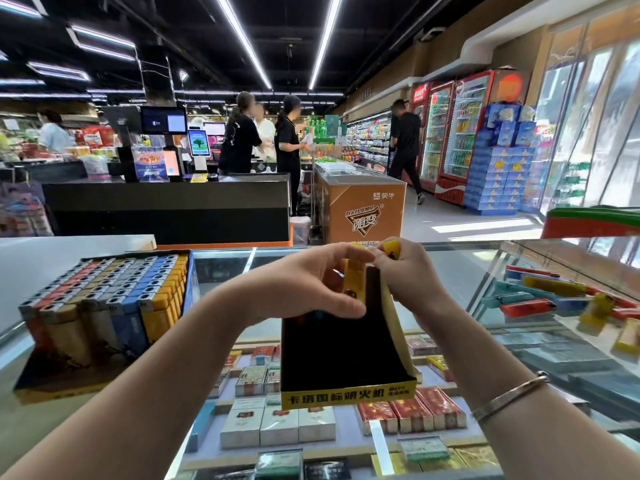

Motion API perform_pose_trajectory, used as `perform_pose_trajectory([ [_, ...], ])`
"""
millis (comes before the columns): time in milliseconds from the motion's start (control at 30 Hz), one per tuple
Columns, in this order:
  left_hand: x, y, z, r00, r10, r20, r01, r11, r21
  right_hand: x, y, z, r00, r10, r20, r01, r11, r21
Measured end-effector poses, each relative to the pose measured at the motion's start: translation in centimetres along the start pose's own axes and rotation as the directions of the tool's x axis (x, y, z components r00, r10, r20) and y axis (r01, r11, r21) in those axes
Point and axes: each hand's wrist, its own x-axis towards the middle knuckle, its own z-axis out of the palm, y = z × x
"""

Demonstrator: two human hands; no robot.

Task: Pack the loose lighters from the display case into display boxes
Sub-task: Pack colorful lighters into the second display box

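At frame centre, just above the middle: right hand (408, 271) with fingers curled round a yellow lighter (392, 248), top of it poking out above the knuckles. Just left of it, left hand (304, 285), fingers (346, 252) and thumb pinching a second yellow lighter (355, 282), upright, at the back edge of an open display box (346, 396). Box black inside, yellow along the front lip with printed characters, tilted toward the camera, resting on the glass table (450, 271); whether other lighters lie within, cannot tell. Thin bangle (509, 396) on the right wrist, lower right.

Left of centre, on the same glass: a full display box (104, 306), rows of lighters in red, tan, grey, blue and yellow, tops up, leaning back. Right of frame, under the glass on an upper shelf: loose lighters (540, 299), red, blue, yellow, lying at mixed angles. Below the glass, lower centre: cigarette packs (277, 424) in rows, white, red, gold.

Beyond the table, upper half: a dark checkout counter (166, 202) with screens, an orange chest freezer (360, 209), drinks coolers (460, 133) along the right wall, stacked blue cartons (498, 181), several people standing or walking, long ceiling light strips (242, 39) on a black ceiling.
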Motion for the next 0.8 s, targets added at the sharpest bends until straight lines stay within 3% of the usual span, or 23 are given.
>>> perform_pose_trajectory([
  [67,0.0,-0.1,-0.1,0.999,0.024,0.024,-0.024,0.999,-0.032,0.0,0.0,0.0,1.0,0.007,0.01,-0.008,1.0,0.018],
  [233,0.4,-0.1,0.4,0.947,0.255,-0.193,-0.218,0.957,0.192,0.0,0.2,0.1,0.999,0.03,0.029,-0.031,0.999,0.041],
  [400,0.8,-0.6,0.4,0.952,0.213,-0.222,-0.158,0.957,0.242,0.1,0.5,0.1,0.998,0.032,0.062,-0.035,0.998,0.048],
  [567,0.9,-1.0,0.9,0.824,0.4,-0.401,-0.212,0.874,0.438,0.2,0.7,0.2,0.994,0.048,0.099,-0.053,0.997,0.056],
  [667,0.9,-1.4,1.7,0.748,0.513,-0.422,-0.1,0.715,0.692,0.3,0.9,0.2,0.994,0.052,0.1,-0.057,0.997,0.056],
  [800,1.6,-2.1,2.9,0.677,0.679,-0.284,-0.038,0.417,0.908,0.4,0.9,0.3,0.993,0.052,0.104,-0.057,0.997,0.053],
])
